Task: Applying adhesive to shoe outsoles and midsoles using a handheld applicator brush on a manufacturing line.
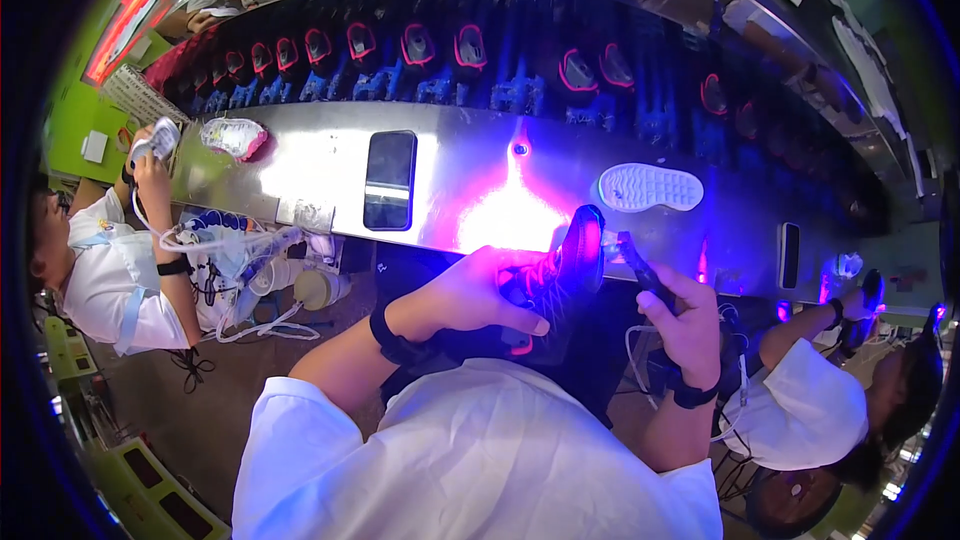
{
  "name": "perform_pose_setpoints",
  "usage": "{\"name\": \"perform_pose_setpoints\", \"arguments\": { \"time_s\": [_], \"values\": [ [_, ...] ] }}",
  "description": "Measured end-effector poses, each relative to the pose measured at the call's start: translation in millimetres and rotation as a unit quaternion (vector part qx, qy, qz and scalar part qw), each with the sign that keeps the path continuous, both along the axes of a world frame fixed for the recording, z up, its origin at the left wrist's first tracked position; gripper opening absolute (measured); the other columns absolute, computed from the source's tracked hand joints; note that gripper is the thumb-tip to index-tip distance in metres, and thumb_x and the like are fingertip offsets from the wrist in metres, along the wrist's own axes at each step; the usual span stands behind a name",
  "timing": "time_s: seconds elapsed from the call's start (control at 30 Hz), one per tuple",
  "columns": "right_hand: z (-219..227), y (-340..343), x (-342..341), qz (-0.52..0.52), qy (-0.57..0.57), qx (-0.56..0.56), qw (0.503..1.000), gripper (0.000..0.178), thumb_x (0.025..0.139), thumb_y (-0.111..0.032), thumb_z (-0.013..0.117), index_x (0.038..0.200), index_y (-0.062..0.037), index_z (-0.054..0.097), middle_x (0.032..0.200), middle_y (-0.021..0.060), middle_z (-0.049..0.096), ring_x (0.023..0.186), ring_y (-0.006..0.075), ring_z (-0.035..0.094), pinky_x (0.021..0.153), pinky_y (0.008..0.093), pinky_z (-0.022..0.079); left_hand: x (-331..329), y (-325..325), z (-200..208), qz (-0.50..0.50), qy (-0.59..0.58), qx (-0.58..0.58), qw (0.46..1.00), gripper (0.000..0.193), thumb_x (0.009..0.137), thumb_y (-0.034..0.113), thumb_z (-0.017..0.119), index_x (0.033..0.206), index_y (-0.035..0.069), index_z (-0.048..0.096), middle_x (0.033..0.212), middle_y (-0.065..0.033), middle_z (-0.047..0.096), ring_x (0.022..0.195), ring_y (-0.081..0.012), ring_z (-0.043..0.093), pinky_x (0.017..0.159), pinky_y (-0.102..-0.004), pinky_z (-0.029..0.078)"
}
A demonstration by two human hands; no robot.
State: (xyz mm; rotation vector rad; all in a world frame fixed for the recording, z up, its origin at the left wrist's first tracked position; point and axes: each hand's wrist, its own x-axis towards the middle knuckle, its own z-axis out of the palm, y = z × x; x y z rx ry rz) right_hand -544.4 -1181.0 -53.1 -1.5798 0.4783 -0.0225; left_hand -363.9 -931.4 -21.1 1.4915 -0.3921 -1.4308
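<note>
My left hand (470, 292) is wrapped round a dark shoe upper (574, 262) with pink-red laces, its bottom edge turned to the right. In my right hand (684, 328) is a dark-handled brush (645, 272). The brush's pale tip is at the bottom edge of the shoe; whether it touches cannot be made out. Just beyond both hands, a white shoe sole (650, 188) lies tread up on the metal bench (330, 155). Bright pink-violet light falls on the bench beside the shoe.
A dark phone (390, 180) and a white-and-pink sole (234, 138) lie on the bench to the left. Behind, a dark conveyor carries a row of shoe parts (417, 44). Co-workers sit at either side; pale tubes (262, 330) hang at the left, near a small pot (318, 290).
</note>
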Motion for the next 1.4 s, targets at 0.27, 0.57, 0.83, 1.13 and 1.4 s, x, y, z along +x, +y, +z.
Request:
{"name": "perform_pose_setpoints", "arguments": {
  "time_s": [0.27, 0.57, 0.83, 1.13, 1.4],
  "values": [
    [3.7, 25.4, -8.9, -0.002, 0.033, 0.048, 0.998, 0.044, 0.089, 0.000, 0.076, 0.132, 0.0022, 0.066, 0.122, 0.0101, 0.071, 0.106, 0.0165, 0.066, 0.093, 0.0303, 0.051, -7.7, 20.8, 0.8, 0.042, 0.039, -0.043, 0.997, 0.050, 0.084, 0.018, 0.085, 0.128, 0.004, 0.065, 0.111, 0.0004, 0.071, 0.105, -0.0091, 0.063, 0.096, -0.0288, 0.049],
    [-0.3, 46.2, -38.0, 0.009, 0.070, -0.015, 0.997, 0.043, 0.092, -0.008, 0.073, 0.135, -0.0011, 0.065, 0.110, 0.0090, 0.073, 0.098, 0.0143, 0.066, 0.091, 0.0306, 0.051, -20.5, 23.8, -0.9, 0.097, 0.097, -0.035, 0.990, 0.040, 0.090, 0.026, 0.082, 0.120, 0.003, 0.069, 0.101, -0.0015, 0.072, 0.084, -0.0081, 0.068, 0.070, -0.0240, 0.056],
    [1.7, 35.1, -28.0, -0.003, 0.038, 0.046, 0.998, 0.044, 0.094, -0.009, 0.072, 0.137, -0.0031, 0.064, 0.095, 0.0011, 0.068, 0.083, 0.0096, 0.061, 0.079, 0.0260, 0.051, -19.5, 2.1, 7.0, 0.129, 0.074, -0.030, 0.988, 0.040, 0.093, 0.020, 0.077, 0.124, -0.001, 0.066, 0.113, -0.0051, 0.073, 0.102, -0.0115, 0.068, 0.095, -0.0307, 0.053],
    [-2.6, 4.8, -72.0, 0.080, 0.100, -0.008, 0.992, 0.040, 0.088, -0.009, 0.076, 0.127, -0.0039, 0.070, 0.090, 0.0092, 0.070, 0.079, 0.0147, 0.062, 0.077, 0.0298, 0.050, -15.6, -24.0, -7.4, 0.165, -0.096, -0.072, 0.979, 0.036, 0.089, 0.013, 0.081, 0.119, 0.000, 0.068, 0.105, -0.0040, 0.074, 0.096, -0.0104, 0.068, 0.090, -0.0300, 0.055],
    [9.8, 16.9, -54.6, 0.026, 0.001, -0.188, 0.982, 0.041, 0.085, -0.006, 0.076, 0.125, -0.0069, 0.071, 0.086, 0.0111, 0.068, 0.074, 0.0223, 0.063, 0.071, 0.0329, 0.049, -16.0, -24.7, -13.8, 0.272, 0.001, -0.030, 0.962, 0.036, 0.093, 0.021, 0.077, 0.121, 0.000, 0.066, 0.105, -0.0046, 0.073, 0.095, -0.0099, 0.068, 0.086, -0.0264, 0.055]
  ]
}}
